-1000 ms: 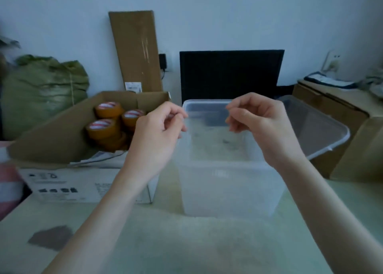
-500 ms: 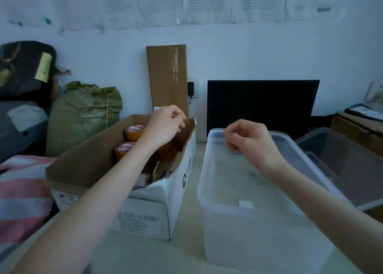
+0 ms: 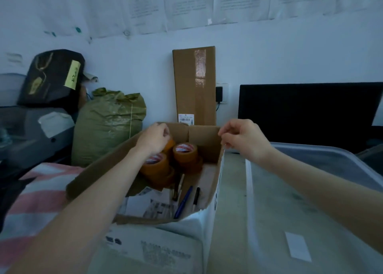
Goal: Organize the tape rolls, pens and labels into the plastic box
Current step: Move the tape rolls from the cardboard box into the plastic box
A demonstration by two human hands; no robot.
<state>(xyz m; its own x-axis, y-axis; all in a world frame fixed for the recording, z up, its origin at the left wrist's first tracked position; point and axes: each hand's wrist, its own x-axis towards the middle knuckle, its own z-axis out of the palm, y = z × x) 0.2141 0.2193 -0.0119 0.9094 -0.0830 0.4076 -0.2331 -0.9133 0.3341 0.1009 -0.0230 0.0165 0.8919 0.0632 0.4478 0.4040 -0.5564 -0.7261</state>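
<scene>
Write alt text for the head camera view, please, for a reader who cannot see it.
A person's left hand reaches into an open cardboard box over orange tape rolls; the right hand is at the box's right wall. Pens and paper labels lie in the box, beside a clear plastic box.

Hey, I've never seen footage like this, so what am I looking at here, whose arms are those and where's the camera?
No machine here: a person's two bare arms, filmed by one wide-angle camera worn on the head, looking forward and down. The left hand reaches into an open cardboard box, its fingers curled over the orange tape rolls; whether it has a grip on one is hidden. The right hand pinches the box's far right corner. Pens and printed labels also lie in the box. To its right stands the clear plastic box, which looks empty.
</scene>
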